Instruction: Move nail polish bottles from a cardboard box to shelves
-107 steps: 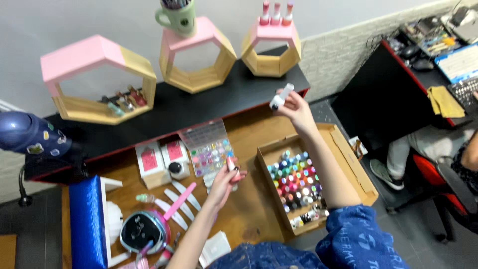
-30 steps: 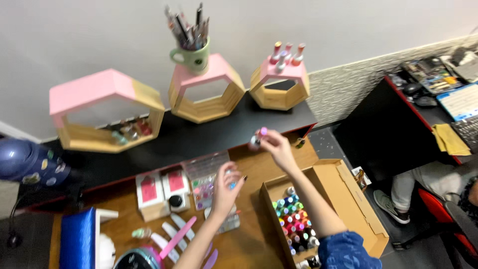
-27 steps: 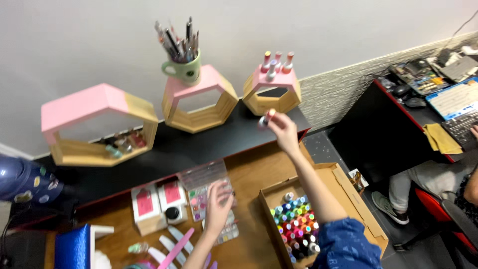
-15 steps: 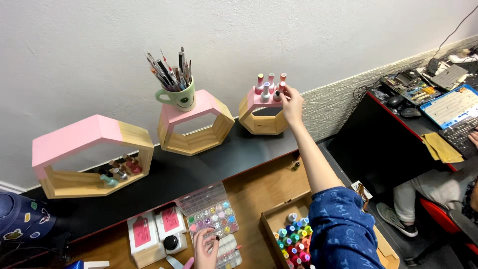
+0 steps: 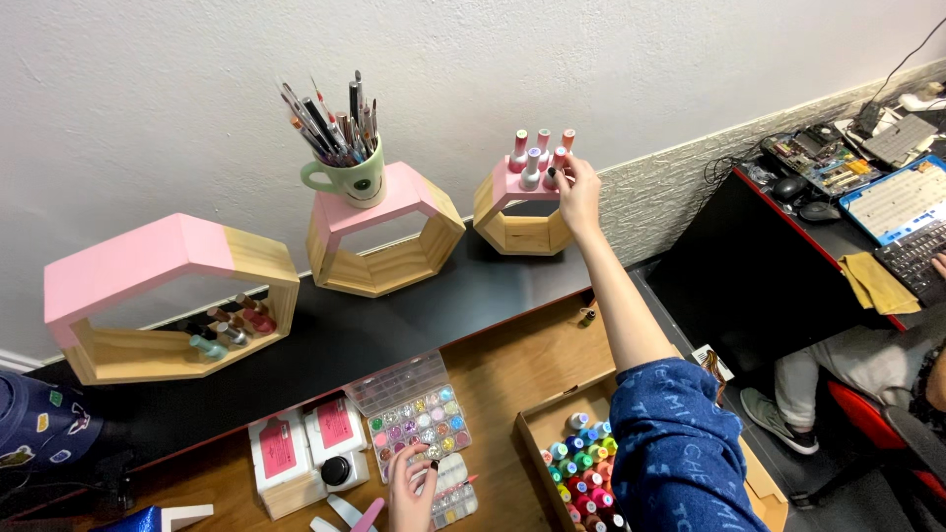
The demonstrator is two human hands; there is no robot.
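My right hand [image 5: 578, 193] reaches up to the top of a small pink and wood hexagon shelf [image 5: 522, 232] by the wall. Its fingertips pinch a nail polish bottle [image 5: 557, 162] standing among several other pink-capped bottles [image 5: 530, 156] there. My left hand [image 5: 408, 490] lies low at the frame's bottom, palm down, fingers spread on a clear compartment box of glitter [image 5: 419, 421]. Beside my right sleeve, a wooden tray [image 5: 533, 434] holds many coloured polish bottles.
A green mug of brushes [image 5: 349, 181] stands on a middle hexagon shelf [image 5: 386, 248]. A large hexagon shelf [image 5: 168, 262] at left holds several bottles. Two white and pink boxes [image 5: 299, 452] sit near the glitter box. Another person sits at a black desk [image 5: 749, 256] to the right.
My right hand has carried a polish bottle up from the table to the top of the small hexagon shelf. My view tilted up toward the wall; my left hand stayed on the glitter box.
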